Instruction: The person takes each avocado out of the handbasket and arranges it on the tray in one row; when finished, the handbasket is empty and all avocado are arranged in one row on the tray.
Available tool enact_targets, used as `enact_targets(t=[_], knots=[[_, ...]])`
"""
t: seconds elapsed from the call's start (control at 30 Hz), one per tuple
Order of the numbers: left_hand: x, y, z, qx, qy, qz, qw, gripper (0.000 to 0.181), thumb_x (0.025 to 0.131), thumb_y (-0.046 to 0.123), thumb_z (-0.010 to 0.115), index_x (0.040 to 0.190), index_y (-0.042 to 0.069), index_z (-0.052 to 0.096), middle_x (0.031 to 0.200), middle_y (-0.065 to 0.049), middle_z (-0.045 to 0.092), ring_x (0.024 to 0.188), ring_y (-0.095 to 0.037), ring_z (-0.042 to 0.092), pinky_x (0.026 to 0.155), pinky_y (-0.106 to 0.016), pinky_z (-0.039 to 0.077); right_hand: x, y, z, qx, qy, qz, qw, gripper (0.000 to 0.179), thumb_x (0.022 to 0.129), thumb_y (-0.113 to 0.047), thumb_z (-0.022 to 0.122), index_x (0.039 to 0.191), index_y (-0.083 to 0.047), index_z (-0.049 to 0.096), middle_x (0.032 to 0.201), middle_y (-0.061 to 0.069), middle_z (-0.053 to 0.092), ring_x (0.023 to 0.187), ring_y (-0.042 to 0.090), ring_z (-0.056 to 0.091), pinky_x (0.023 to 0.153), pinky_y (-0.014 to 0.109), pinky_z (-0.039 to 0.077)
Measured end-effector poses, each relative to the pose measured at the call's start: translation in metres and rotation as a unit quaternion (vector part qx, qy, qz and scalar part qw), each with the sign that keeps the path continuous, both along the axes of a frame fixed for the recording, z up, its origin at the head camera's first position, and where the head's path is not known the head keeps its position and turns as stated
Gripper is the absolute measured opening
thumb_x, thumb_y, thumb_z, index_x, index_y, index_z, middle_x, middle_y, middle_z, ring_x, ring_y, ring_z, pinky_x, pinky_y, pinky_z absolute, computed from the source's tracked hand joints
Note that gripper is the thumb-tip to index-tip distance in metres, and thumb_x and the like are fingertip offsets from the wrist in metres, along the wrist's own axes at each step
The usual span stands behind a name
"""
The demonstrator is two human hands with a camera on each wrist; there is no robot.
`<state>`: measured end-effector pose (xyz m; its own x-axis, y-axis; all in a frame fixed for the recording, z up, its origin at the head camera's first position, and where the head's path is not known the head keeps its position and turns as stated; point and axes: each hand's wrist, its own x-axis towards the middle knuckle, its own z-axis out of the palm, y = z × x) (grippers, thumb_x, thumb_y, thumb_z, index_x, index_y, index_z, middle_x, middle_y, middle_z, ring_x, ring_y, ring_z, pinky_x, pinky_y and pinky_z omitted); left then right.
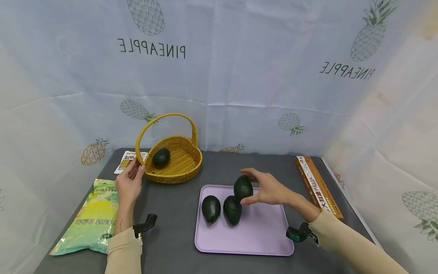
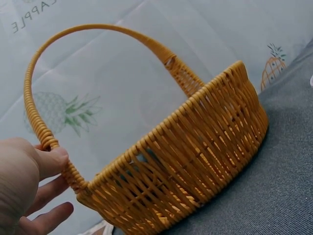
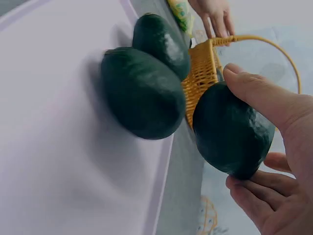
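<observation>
My right hand (image 1: 268,188) grips a dark green avocado (image 1: 243,188) between thumb and fingers, above the back of a lilac tray (image 1: 260,232). Two more avocados lie on that tray, one (image 1: 211,209) at its left and one (image 1: 232,211) beside the held fruit. The right wrist view shows the held avocado (image 3: 234,129) raised off the tray. At the back left stands a yellow wicker basket (image 1: 181,177) with a single avocado (image 1: 161,158) inside. My left hand (image 1: 130,184) pinches the foot of the basket's handle (image 2: 36,117) with thumb and fingers.
A green and yellow bag (image 1: 90,219) lies along the left edge of the grey table (image 1: 171,232). Behind the left hand is a white printed card (image 1: 124,161). A long pasta box (image 1: 318,184) lies at the right edge. Pineapple-print cloth (image 1: 239,76) hangs behind.
</observation>
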<state>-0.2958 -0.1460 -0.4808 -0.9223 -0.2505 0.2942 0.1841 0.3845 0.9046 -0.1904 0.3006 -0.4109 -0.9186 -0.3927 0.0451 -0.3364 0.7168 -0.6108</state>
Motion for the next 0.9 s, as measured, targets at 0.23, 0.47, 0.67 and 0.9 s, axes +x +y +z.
enact_targets(t=[0.23, 0.47, 0.67, 0.9], knots=[[0.001, -0.001, -0.002, 0.0, -0.009, 0.0, 1.0, 0.052, 0.106, 0.034, 0.063, 0.154, 0.018, 0.053, 0.149, -0.01, 0.061, 0.137, -0.031, 0.06, 0.109, -0.024, 0.053, 0.029, 0.024, -0.021, 0.0, 0.009, -0.019, 0.9998, 0.099, 0.076, -0.058, 0.09, 0.154, -0.016, 0.047, 0.146, 0.005, 0.063, 0.129, 0.027, 0.066, 0.108, 0.049, 0.057], [-0.001, -0.003, -0.001, -0.006, -0.01, 0.003, 0.9999, 0.052, 0.106, 0.035, 0.062, 0.154, 0.018, 0.053, 0.149, -0.009, 0.061, 0.137, -0.031, 0.06, 0.109, -0.025, 0.053, 0.039, 0.028, -0.047, -0.011, -0.005, 0.002, 0.9999, 0.097, 0.079, -0.055, 0.088, 0.154, -0.01, 0.047, 0.149, 0.016, 0.059, 0.13, 0.033, 0.064, 0.109, 0.051, 0.055], [-0.002, -0.002, -0.001, -0.002, -0.012, 0.002, 0.9999, 0.052, 0.106, 0.034, 0.063, 0.154, 0.017, 0.052, 0.149, -0.008, 0.06, 0.137, -0.031, 0.06, 0.109, -0.027, 0.053, 0.04, 0.024, -0.058, -0.009, 0.005, 0.016, 0.9998, 0.1, 0.079, -0.05, 0.091, 0.152, 0.002, 0.047, 0.15, 0.019, 0.057, 0.132, 0.036, 0.062, 0.11, 0.052, 0.054], [-0.003, -0.001, -0.001, -0.005, -0.006, 0.007, 0.9999, 0.052, 0.106, 0.035, 0.063, 0.154, 0.018, 0.053, 0.148, -0.009, 0.061, 0.136, -0.031, 0.06, 0.109, -0.028, 0.053, 0.04, 0.023, -0.062, 0.013, 0.004, 0.005, 0.9999, 0.098, 0.076, -0.052, 0.091, 0.151, -0.003, 0.051, 0.148, 0.012, 0.06, 0.133, 0.032, 0.062, 0.111, 0.052, 0.054]])
